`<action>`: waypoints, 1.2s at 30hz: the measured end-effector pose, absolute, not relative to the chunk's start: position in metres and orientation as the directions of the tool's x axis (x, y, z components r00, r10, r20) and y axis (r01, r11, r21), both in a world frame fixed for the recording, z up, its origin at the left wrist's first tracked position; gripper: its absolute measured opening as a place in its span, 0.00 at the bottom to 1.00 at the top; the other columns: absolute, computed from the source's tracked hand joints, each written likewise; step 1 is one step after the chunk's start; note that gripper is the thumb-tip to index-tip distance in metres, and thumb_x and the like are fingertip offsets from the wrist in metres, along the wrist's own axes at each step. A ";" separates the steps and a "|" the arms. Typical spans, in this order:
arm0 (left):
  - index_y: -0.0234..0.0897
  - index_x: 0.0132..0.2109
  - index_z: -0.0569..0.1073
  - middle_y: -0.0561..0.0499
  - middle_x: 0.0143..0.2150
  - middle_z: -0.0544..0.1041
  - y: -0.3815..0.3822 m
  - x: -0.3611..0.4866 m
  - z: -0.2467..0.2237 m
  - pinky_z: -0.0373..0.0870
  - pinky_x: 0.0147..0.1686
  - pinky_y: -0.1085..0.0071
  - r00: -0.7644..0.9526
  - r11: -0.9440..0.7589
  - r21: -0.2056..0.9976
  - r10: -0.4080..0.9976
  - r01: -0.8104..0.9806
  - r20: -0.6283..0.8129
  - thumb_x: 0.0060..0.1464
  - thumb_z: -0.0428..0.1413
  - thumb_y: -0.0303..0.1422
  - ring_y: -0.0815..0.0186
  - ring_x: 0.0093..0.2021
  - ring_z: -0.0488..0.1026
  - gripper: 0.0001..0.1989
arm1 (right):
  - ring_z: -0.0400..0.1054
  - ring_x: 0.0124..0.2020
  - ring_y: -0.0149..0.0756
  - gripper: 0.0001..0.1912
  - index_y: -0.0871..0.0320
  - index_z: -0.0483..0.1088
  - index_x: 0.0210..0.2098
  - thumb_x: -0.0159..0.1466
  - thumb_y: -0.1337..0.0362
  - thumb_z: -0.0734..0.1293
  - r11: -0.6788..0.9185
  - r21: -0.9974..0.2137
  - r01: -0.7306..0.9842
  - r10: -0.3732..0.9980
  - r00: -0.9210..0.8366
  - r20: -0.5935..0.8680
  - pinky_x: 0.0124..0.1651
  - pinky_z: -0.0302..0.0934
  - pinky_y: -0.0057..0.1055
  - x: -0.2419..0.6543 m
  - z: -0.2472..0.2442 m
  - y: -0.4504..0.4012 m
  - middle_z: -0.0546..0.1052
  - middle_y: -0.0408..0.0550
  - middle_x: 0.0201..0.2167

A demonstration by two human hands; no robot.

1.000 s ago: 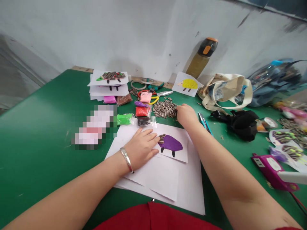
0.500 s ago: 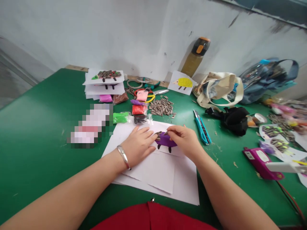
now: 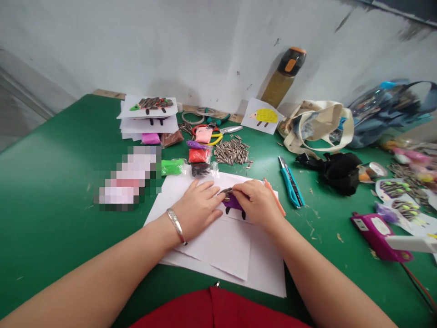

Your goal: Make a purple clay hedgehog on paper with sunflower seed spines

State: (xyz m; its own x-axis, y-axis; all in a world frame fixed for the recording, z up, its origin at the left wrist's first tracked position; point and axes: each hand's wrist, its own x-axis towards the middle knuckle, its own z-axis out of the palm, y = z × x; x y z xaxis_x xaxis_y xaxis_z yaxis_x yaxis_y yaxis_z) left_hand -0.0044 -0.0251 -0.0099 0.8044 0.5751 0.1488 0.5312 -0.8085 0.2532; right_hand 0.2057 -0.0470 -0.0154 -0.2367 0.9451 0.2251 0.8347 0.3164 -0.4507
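Observation:
A purple clay animal shape (image 3: pixel 233 203) with black legs lies on white paper (image 3: pixel 218 248). Striped seeds (image 3: pixel 226 193) cover its left end. My left hand (image 3: pixel 199 207) rests flat on the paper, fingers spread, its fingertips beside the shape's left end. Thumb and forefinger of my right hand (image 3: pixel 256 200) pinch a sunflower seed against the top of the purple clay, close to the other seeds. An orange tool (image 3: pixel 275 197) lies just beyond my right hand. Past the paper sits a pile of loose seeds (image 3: pixel 232 151).
Clay packets (image 3: pixel 200 156), scissors (image 3: pixel 230 130) and a stack of seed pictures (image 3: pixel 150 107) lie at the back. A blue cutter (image 3: pixel 291 182), a black pouch (image 3: pixel 337 173), a cloth bag (image 3: pixel 317 127) and a magenta glue gun (image 3: pixel 380 237) are on the right. A bottle (image 3: pixel 283 77) leans against the wall.
My right hand has moved left along the purple shape, bringing the pinched seed to the seeds at its left end. More of the orange tool shows. My left hand has stayed put.

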 end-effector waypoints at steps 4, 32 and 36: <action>0.33 0.53 0.71 0.42 0.49 0.74 -0.025 -0.004 -0.011 0.61 0.53 0.52 0.803 -0.814 0.255 0.570 0.522 0.177 0.62 0.53 0.33 0.52 0.54 0.66 0.14 | 0.67 0.37 0.39 0.11 0.56 0.76 0.33 0.68 0.68 0.62 0.367 -0.434 0.823 0.926 -0.280 0.251 0.42 0.59 0.33 0.207 -0.021 -0.047 0.77 0.48 0.31; 0.32 0.54 0.71 0.40 0.52 0.73 -0.026 -0.002 -0.007 0.61 0.51 0.53 0.803 -0.792 0.279 0.587 0.543 0.106 0.64 0.52 0.35 0.53 0.52 0.65 0.15 | 0.66 0.35 0.39 0.13 0.58 0.75 0.29 0.67 0.70 0.61 0.383 -0.334 0.861 0.916 -0.309 0.254 0.40 0.56 0.34 0.207 -0.013 -0.053 0.75 0.49 0.30; 0.33 0.53 0.72 0.40 0.51 0.73 -0.026 -0.002 -0.007 0.62 0.51 0.53 0.795 -0.788 0.290 0.593 0.543 0.123 0.63 0.52 0.35 0.53 0.52 0.65 0.15 | 0.66 0.35 0.38 0.14 0.57 0.75 0.29 0.67 0.70 0.61 0.386 -0.348 0.854 0.917 -0.312 0.249 0.40 0.57 0.34 0.207 -0.015 -0.054 0.74 0.49 0.29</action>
State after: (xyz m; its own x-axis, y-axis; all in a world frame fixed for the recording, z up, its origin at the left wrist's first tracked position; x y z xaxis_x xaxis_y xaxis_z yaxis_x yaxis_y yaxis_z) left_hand -0.0022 -0.0262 -0.0068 0.7954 0.5934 0.1233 0.5431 -0.7882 0.2896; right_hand 0.2070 -0.0537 -0.0149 -0.3123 0.9168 0.2489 0.8544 0.3856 -0.3484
